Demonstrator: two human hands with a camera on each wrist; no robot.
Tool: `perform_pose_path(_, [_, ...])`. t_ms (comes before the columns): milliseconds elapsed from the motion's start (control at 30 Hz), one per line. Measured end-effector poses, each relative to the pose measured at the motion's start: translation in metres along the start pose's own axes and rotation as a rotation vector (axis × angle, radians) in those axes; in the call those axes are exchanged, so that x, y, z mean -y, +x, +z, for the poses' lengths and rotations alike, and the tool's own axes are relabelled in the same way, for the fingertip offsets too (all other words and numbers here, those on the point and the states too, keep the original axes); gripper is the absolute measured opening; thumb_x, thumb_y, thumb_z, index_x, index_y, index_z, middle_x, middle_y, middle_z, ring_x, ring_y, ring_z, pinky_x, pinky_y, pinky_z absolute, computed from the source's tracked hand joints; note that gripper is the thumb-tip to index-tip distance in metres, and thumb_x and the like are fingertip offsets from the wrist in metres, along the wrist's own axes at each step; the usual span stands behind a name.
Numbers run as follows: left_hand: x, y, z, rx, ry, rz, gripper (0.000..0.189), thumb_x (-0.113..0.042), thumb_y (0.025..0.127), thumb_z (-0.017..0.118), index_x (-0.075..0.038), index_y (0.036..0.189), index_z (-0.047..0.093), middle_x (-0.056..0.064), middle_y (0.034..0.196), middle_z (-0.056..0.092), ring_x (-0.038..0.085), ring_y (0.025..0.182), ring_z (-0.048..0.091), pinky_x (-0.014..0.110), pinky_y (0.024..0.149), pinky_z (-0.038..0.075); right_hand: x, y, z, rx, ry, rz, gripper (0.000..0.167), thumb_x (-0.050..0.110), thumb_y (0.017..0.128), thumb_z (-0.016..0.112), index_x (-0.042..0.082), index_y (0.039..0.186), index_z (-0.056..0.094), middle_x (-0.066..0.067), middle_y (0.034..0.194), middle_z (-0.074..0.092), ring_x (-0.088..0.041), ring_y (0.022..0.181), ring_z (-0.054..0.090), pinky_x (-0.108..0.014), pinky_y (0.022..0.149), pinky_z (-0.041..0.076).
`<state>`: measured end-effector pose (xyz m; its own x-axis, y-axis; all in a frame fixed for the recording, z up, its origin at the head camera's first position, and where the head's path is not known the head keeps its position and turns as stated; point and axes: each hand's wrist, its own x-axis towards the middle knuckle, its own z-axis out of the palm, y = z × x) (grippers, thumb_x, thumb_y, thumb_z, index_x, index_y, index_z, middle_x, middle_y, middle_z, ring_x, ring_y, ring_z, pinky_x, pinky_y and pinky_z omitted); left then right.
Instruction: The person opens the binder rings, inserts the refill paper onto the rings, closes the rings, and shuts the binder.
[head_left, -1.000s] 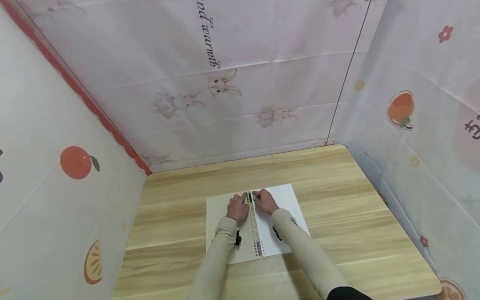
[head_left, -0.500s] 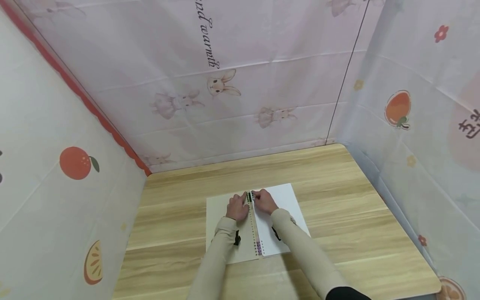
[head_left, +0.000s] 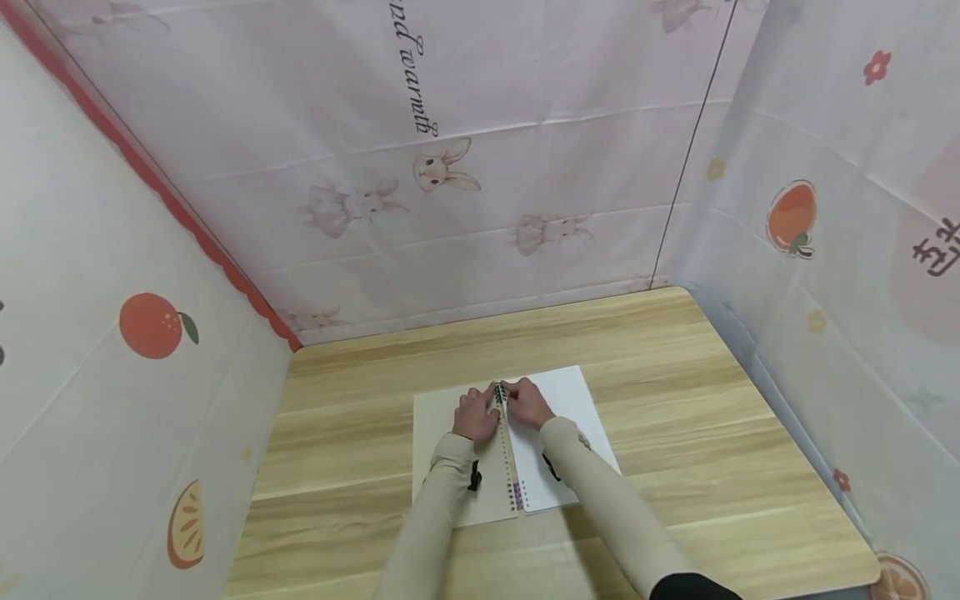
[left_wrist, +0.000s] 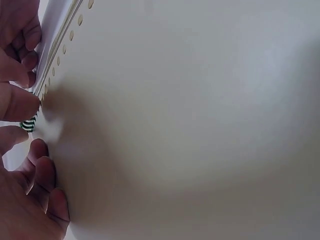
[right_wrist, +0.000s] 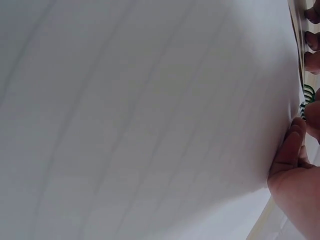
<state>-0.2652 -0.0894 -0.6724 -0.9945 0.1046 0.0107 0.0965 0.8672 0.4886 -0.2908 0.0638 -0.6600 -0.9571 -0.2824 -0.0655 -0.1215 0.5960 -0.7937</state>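
Observation:
In the head view, a loose-leaf notebook lies spread open, with a cream cover on the left and white pages on the right. Green binder rings sit at the far end of its spine, purple binder rings at the near end. My left hand pinches at the green rings from the cover side. From the page side my right hand pinches there too, its fingertips close to the left hand's. The right wrist view shows the pages lifting toward the fingers, which partly hide the rings.
The notebook rests on a light wood-grain table. Printed cloth walls close in the back and both sides. A row of punched holes runs along the edge of the cover.
My right hand has shifted slightly left, toward the spine. At the far end, the gap between pages and cover has narrowed and the green rings have drawn together. The left hand stays in place.

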Motion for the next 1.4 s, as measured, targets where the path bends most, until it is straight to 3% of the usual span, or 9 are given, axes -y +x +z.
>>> perform_pose_path(167, [-0.002,0.0,-0.003,-0.001,0.0,0.005,0.064,-0.025,0.09,0.058,-0.012,0.153,0.051,0.018,0.106,0.058,0.031,0.089,0.05,0.045,0.068,0.044,0.001,0.002,0.0,0.006,0.009,0.006,0.048,0.004,0.092,0.061,0.003,0.14,0.06,-0.016,0.096,0.058,-0.02,0.082,0.046,-0.029,0.072,0.037])
perform_pose_path(667, [-0.003,0.002,-0.004,0.044,0.015,-0.029,0.066,-0.029,0.092,0.06,-0.016,0.156,0.048,0.015,0.112,0.058,0.03,0.094,0.05,0.044,0.075,0.045,0.008,-0.001,-0.005,0.039,0.064,0.047,0.053,0.001,0.088,0.062,0.006,0.14,0.061,-0.026,0.133,0.065,-0.016,0.075,0.048,-0.023,0.065,0.039])
perform_pose_path(800, [-0.007,0.001,-0.007,0.079,0.013,-0.049,0.066,-0.029,0.093,0.062,-0.017,0.156,0.047,0.017,0.113,0.058,0.03,0.095,0.05,0.047,0.077,0.046,0.009,-0.001,-0.005,0.057,0.076,0.048,0.054,0.0,0.087,0.061,0.004,0.141,0.059,-0.022,0.111,0.073,-0.014,0.067,0.049,-0.022,0.059,0.04])
perform_pose_path(900, [-0.01,-0.001,-0.01,0.103,-0.008,-0.061,0.067,-0.027,0.093,0.062,-0.016,0.157,0.046,0.019,0.116,0.058,0.032,0.096,0.05,0.05,0.08,0.046,0.011,-0.002,-0.006,0.074,0.059,0.065,0.055,0.001,0.088,0.061,0.004,0.143,0.057,-0.015,0.088,0.066,-0.013,0.066,0.049,-0.021,0.058,0.04])
perform_pose_path(933, [-0.011,-0.001,-0.011,0.106,-0.011,-0.061,0.067,-0.027,0.093,0.062,-0.016,0.157,0.046,0.019,0.117,0.058,0.033,0.097,0.05,0.051,0.081,0.047,0.012,-0.002,-0.006,0.075,0.049,0.067,0.055,0.001,0.089,0.061,0.004,0.143,0.057,-0.013,0.087,0.064,-0.013,0.067,0.049,-0.021,0.058,0.039])
perform_pose_path(1033, [-0.011,-0.003,-0.014,0.095,-0.013,-0.046,0.067,-0.026,0.093,0.062,-0.013,0.157,0.046,0.021,0.119,0.059,0.035,0.1,0.053,0.053,0.083,0.048,0.017,-0.002,-0.008,0.075,0.017,0.061,0.052,0.003,0.091,0.061,0.003,0.142,0.059,-0.015,0.096,0.069,-0.015,0.071,0.051,-0.022,0.061,0.039])
perform_pose_path(1233, [-0.006,-0.008,-0.016,0.042,-0.034,-0.006,0.065,-0.021,0.092,0.061,-0.002,0.153,0.048,0.025,0.121,0.062,0.039,0.106,0.059,0.054,0.086,0.053,0.02,-0.008,-0.011,0.06,-0.02,0.067,0.045,0.005,0.092,0.056,-0.001,0.136,0.064,-0.023,0.136,0.067,-0.017,0.073,0.049,-0.023,0.061,0.037])
perform_pose_path(1300, [-0.004,-0.01,-0.017,0.019,-0.061,-0.006,0.062,-0.018,0.092,0.061,0.003,0.149,0.051,0.028,0.12,0.063,0.041,0.108,0.061,0.055,0.09,0.053,0.018,-0.01,-0.012,0.052,-0.012,0.066,0.041,0.005,0.092,0.055,-0.002,0.13,0.069,-0.023,0.129,0.07,-0.016,0.068,0.046,-0.023,0.058,0.036])
perform_pose_path(1400, [-0.003,-0.014,-0.02,0.001,-0.075,-0.002,0.057,-0.013,0.092,0.06,0.009,0.144,0.054,0.03,0.12,0.064,0.044,0.11,0.064,0.054,0.097,0.053,0.014,-0.012,-0.01,0.03,-0.024,0.034,0.029,0.003,0.094,0.055,-0.001,0.111,0.078,-0.018,0.094,0.071,-0.014,0.063,0.044,-0.023,0.056,0.034])
